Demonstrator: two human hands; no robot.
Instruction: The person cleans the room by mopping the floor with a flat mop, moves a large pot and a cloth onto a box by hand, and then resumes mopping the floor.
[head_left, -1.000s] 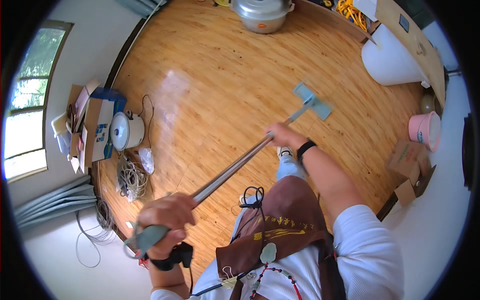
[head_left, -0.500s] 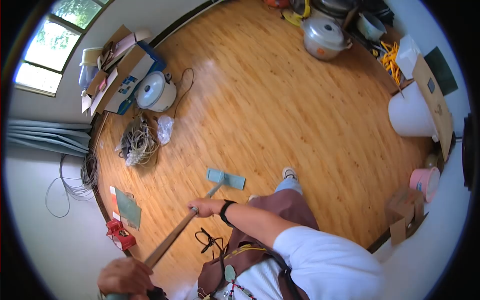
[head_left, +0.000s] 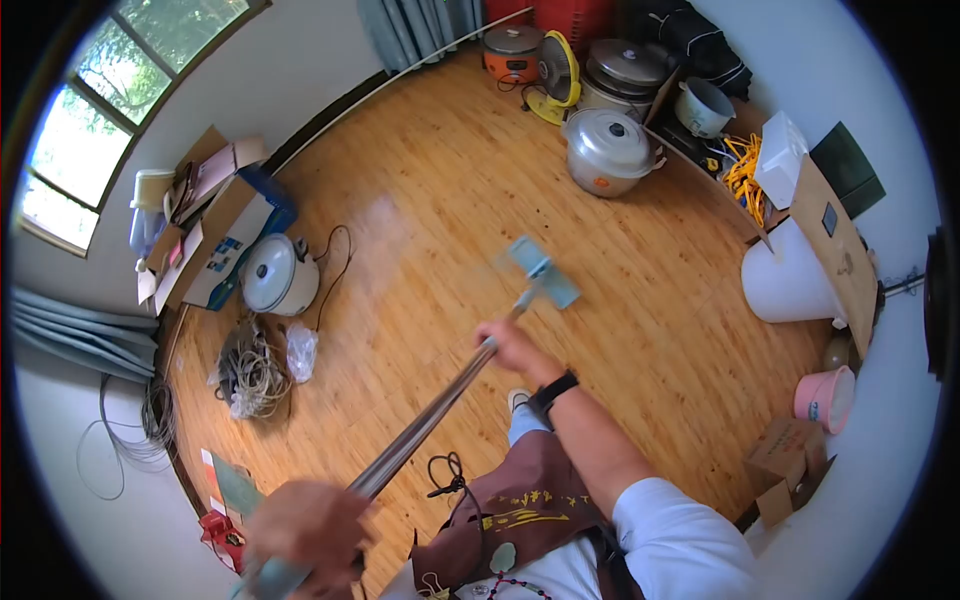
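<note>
Pale blue, a flat mop head (head_left: 541,270) is seen over the wooden floor (head_left: 650,330); its pole (head_left: 420,428) is gripped low by the right hand (head_left: 515,346), near the top by the left hand (head_left: 305,530). Floor wiping seems under way; the next stroke likely calls for firm, steady grips.

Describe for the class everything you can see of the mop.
The mop has a long, straight pole, shiny and metallic-looking, and a flat, rectangular, pale blue mop head. Slightly blurred, the pole slants from the lower left of the view up toward the middle. The left hand grips its upper end, where a blue-green part shows; the right hand grips lower, near the mop head, which seems to rest on the wood-look floor.
</note>
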